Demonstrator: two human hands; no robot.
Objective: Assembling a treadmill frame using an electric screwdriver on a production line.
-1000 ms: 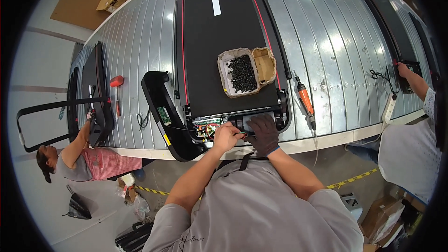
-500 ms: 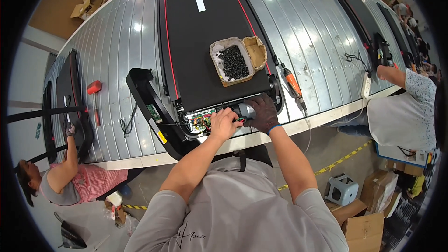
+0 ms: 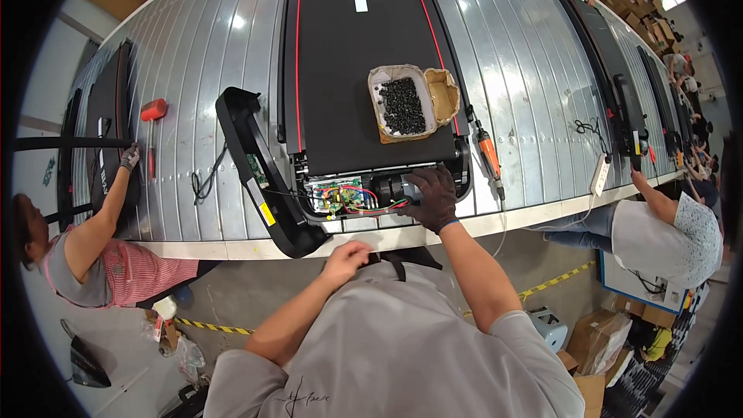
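The left hand [image 3: 346, 255] has pulled back from the treadmill's open motor bay [image 3: 352, 193] and now hovers loosely curled, empty, at the table [image 3: 232, 248] edge. The gloved right hand [image 3: 433, 197] stays there, gripping the black motor [image 3: 391, 188] at the bay's 3 o'clock side.

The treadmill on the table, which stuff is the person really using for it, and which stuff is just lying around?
In use:
- treadmill, its open end with green circuit board and coloured wires
- right hand, gloved, on the black motor
- box of black screws

Just lying about:
- orange power screwdriver
- black cover beside the treadmill
- red-headed mallet
- left hand, off the table, holding nothing
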